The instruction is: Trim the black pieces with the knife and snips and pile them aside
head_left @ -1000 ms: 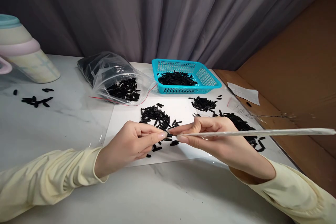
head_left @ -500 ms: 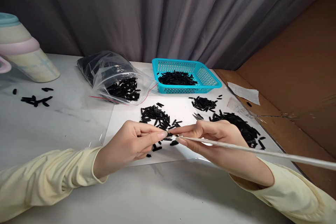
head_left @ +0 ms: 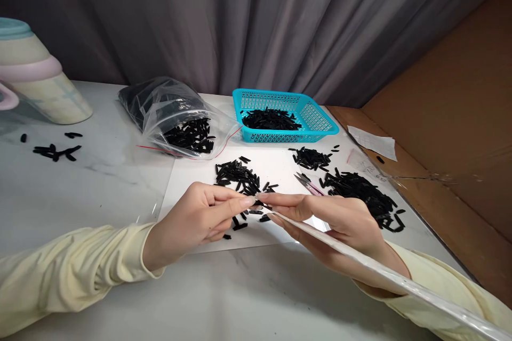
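- Nearest, the white stick slants from the fingertips down across the right wrist and sleeve toward the lower right corner.
- The right hand has its grip closed on the stick's thin end, between thumb and fingers.
- The left hand has its grip pinched, thumb against finger, its tips meeting the right hand's; what it pinches is too small to tell.
- Beneath and just beyond the fingertips, loose black pieces lie heaped on a white sheet on the bench.
- Beyond the right hand are pink-handled scissors, partly hidden, beside a larger black heap.
- A smaller black heap lies behind the scissors.
- At far left, a few scattered black bits lie in front of a tumbler.
- Farther back, an open clear bag and a blue basket both hold black pieces.
- Behind everything hangs a grey curtain.
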Available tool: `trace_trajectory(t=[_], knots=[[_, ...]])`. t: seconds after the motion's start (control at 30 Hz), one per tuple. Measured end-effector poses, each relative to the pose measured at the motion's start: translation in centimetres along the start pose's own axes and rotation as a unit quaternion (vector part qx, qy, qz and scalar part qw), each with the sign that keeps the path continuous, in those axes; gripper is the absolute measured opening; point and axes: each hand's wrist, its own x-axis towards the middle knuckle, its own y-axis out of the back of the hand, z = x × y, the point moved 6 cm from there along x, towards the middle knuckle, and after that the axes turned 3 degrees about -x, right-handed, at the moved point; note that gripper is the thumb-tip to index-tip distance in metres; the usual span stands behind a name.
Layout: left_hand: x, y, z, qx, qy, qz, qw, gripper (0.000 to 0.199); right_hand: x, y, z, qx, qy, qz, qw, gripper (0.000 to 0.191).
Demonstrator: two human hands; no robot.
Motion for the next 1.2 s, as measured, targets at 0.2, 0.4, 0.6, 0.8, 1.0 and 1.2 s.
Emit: trace_trajectory(t=[0.2, 0.4, 0.6, 0.8, 1.0, 1.2], knots=[[-0.02, -0.09, 0.17, 0.002, -0.001, 0.003, 1.0, 0.028, -0.03, -0.13, -0.05, 0.014, 0.006, -0.013, 1.0, 0.019], [-0.07, -0.01, 0.21, 0.014, 0.008, 0.008, 1.0, 0.028, 0.01, -0.22, -0.08, 0.002, -0.001, -0.02, 1.0, 0.017], [-0.1, 0.11, 0.08, 0.019, 0.001, 0.013, 1.0, 0.029, -0.01, -0.24, -0.1, -0.001, -0.001, -0.015, 1.0, 0.017], [-0.07, 0.16, 0.15, 0.018, -0.005, 0.011, 1.0, 0.029, 0.06, -0.23, -0.05, -0.006, -0.006, -0.016, 1.0, 0.023], [0.04, 0.09, 0.18, 0.024, -0.003, 0.014, 1.0, 0.029, 0.06, -0.24, -0.01, -0.017, -0.001, -0.022, 1.0, 0.023], [0.05, 0.06, 0.11, 0.03, 0.0, 0.016, 0.999, 0.029, -0.01, -0.34, 0.02, -0.018, -0.014, -0.033, 0.999, 0.02]])
